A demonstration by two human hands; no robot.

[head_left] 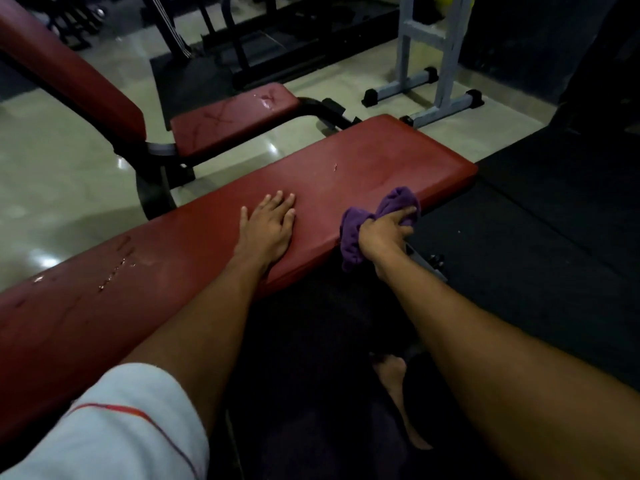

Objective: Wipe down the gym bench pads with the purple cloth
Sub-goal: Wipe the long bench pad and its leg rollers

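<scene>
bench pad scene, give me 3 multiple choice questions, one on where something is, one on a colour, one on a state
1. Where is the cloth?
A. on the floor mat
B. at the near side edge of the long bench pad
C. on the small seat pad

2. What colour is the cloth?
A. yellow
B. white
C. purple

3. How is the left hand?
A. flat on the pad, fingers straight
B. gripping the cloth
C. raised off the pad

Answers:
1 B, the right hand holds it bunched against the pad's edge.
2 C, it shows purple against the red pad.
3 A, its palm lies on the top surface and holds nothing.
</scene>
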